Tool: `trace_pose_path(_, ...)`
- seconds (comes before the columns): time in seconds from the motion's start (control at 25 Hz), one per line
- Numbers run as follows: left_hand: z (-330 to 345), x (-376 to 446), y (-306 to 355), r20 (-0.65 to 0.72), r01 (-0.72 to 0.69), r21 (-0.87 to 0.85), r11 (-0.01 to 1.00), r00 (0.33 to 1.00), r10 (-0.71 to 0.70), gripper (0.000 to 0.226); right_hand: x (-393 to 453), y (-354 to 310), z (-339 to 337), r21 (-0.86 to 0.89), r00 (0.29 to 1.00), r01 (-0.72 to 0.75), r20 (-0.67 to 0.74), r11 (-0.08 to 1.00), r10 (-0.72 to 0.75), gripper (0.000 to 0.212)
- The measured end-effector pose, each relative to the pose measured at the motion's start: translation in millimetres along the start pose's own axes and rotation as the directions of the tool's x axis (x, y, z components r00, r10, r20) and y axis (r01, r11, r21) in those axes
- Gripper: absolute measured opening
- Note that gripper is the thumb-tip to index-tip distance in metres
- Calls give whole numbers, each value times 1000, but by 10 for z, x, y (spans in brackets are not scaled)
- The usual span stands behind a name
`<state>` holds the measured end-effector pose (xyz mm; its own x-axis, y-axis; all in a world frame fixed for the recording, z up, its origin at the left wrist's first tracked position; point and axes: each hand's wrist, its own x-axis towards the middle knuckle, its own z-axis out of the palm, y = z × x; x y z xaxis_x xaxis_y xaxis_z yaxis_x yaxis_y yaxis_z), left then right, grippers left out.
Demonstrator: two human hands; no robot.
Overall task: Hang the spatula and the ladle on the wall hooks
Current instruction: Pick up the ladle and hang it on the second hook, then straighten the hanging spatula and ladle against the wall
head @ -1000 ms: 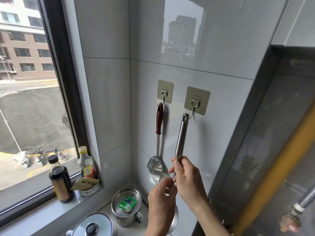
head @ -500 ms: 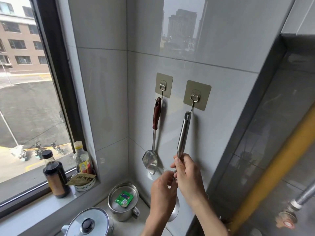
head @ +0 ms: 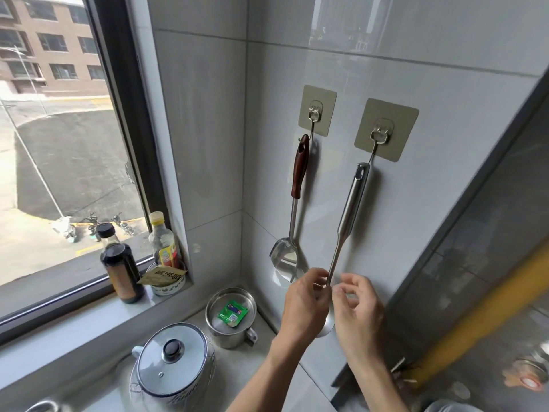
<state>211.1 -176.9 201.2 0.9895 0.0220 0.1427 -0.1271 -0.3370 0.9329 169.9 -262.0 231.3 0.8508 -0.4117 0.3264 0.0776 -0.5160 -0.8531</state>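
The spatula (head: 299, 166), red-brown handle over a steel blade, hangs from the left wall hook (head: 315, 112). The steel ladle (head: 353, 200) hangs by its handle hole from the right wall hook (head: 381, 132). Its shaft slants down and left to my hands. My left hand (head: 306, 306) pinches the thin lower shaft between thumb and fingers. Just right of the shaft, my right hand (head: 358, 312) has its fingers spread and holds nothing. Both hands hide most of the ladle's bowl.
A dark sauce bottle (head: 119, 264), a yellow-capped bottle (head: 163, 242) and a small bowl (head: 169, 288) stand on the window sill. Below the hooks sit a steel mug (head: 230, 331) with a green packet and a glass-lidded pot (head: 172, 359). A yellow pipe (head: 481, 310) runs at right.
The ladle's handle end has gone up onto the right hook and now hangs there. My right hand has let go of the shaft and spread its fingers; my left hand still pinches it.
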Motion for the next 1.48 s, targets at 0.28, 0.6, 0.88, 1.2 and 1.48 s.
trace_pose_path(0.28, -351, 188, -226, -209, 44, 12, 999, 977, -41, 14, 251, -344, 137, -15, 981, 128, 148, 992, -124, 11)
trace_pose_path(0.6, -493, 575, -645, -74, 191, 49, 980, 980, -187, 58, 961, -894, 805, -344, 629, 677, 729, 651, -269, 40)
trace_pose_path(0.88, -490, 599, -782, 30, 106, 116, 987, 993, -111, 75, 864, -743, 929, -492, 609, 782, 732, 383, -306, 43)
trace_pose_path(1.2, -449, 503, -913, 106, 93, 154, 984, 988, -110, 85, 725, -683, 684, -603, 588, 795, 794, -73, -156, 71)
trace_pose_path(1.48, -437, 516, -964, 115, 86, 167, 982, 988, -106, 86, 694, -663, 720, -614, 601, 789, 780, -27, -177, 77)
